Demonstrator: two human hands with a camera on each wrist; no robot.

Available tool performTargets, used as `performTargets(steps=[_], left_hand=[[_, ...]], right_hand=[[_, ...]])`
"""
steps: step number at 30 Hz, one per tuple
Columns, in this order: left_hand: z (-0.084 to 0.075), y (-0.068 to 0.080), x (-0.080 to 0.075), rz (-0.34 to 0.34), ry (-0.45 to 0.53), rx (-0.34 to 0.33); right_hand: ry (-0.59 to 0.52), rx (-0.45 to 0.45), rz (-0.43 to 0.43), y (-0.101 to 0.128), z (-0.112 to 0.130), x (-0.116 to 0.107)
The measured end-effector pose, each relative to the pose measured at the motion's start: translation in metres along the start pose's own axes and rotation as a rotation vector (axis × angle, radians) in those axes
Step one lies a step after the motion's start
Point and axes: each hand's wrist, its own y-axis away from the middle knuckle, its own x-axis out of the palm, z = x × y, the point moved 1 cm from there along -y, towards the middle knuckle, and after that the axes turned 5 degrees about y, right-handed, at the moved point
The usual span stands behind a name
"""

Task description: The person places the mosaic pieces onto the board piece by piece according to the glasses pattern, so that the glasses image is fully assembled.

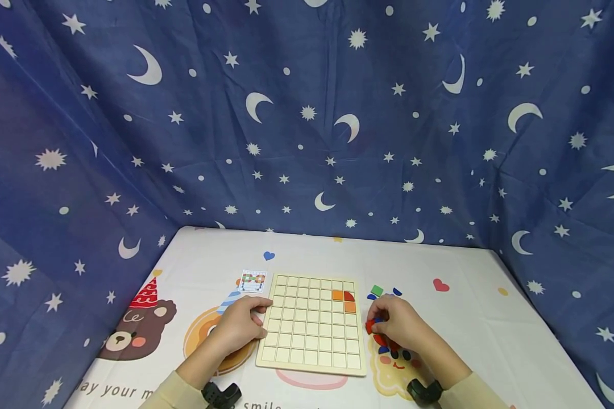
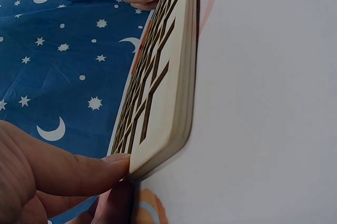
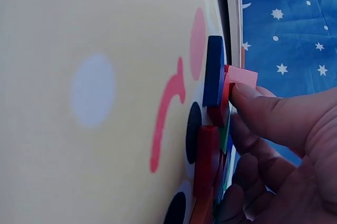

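Note:
A pale wooden grid board [image 1: 298,328] lies on the table. My left hand [image 1: 237,326] grips its left edge, the thumb [image 2: 113,166] at the edge in the left wrist view. Two orange square tiles [image 1: 337,295] and a red quarter-circle tile [image 1: 349,296] sit in cells near the board's far right corner. Beside the board's right edge, my right hand [image 1: 398,321] pinches a small red block [image 3: 243,76] between thumb and fingers. Loose pieces lie under and around this hand, among them a blue block [image 3: 213,71], a red block [image 3: 206,155] and a green block [image 1: 377,290].
A small printed card [image 1: 253,281] with a coloured grid pattern lies beyond my left hand, at the board's far left corner. Another blue piece [image 1: 397,292] lies past the right hand. A printed white tablecloth [image 1: 465,341] covers the table, with a blue star-patterned curtain [image 1: 307,142] around it.

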Motion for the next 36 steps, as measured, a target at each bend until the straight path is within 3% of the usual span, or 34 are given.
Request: performTargets(steps=[6,14,29,36], left_hand=[[0.001,-0.001,0.0,0.001,0.009,0.007],[0.004,-0.001,0.001,0.001,0.023,0.013],[0.003,0.0,0.001,-0.004,0.01,0.006],[0.002,0.0,0.001,-0.003,0.006,0.009]], right_hand=[[-0.047,0.031,0.014,0.001,0.003,-0.002],[-0.147,0.093,-0.047,-0.001,0.011,-0.004],[-0.265,0.11,-0.086,-0.006,0.023,0.002],[-0.202,0.113,-0.103,-0.008,0.03,0.014]])
